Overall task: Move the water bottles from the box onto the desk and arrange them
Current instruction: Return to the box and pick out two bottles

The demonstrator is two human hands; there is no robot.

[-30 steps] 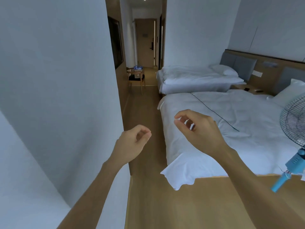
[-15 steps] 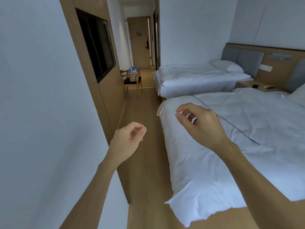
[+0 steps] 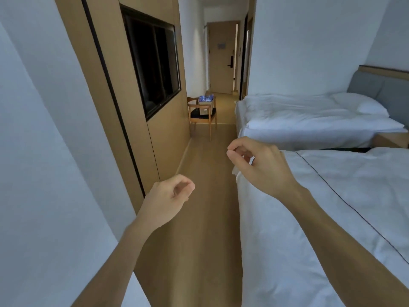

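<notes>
Walking up the aisle — view has advanced past the near bed — left hand and right hand fingers loosely curled, empty; box of water bottles far off on the chair, pickup not begun.

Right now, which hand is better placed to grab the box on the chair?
Neither yet. The box sits on the chair far down the hall. Left hand is on the chair's side, so it has a slight edge; right hand is over the bed.
</notes>
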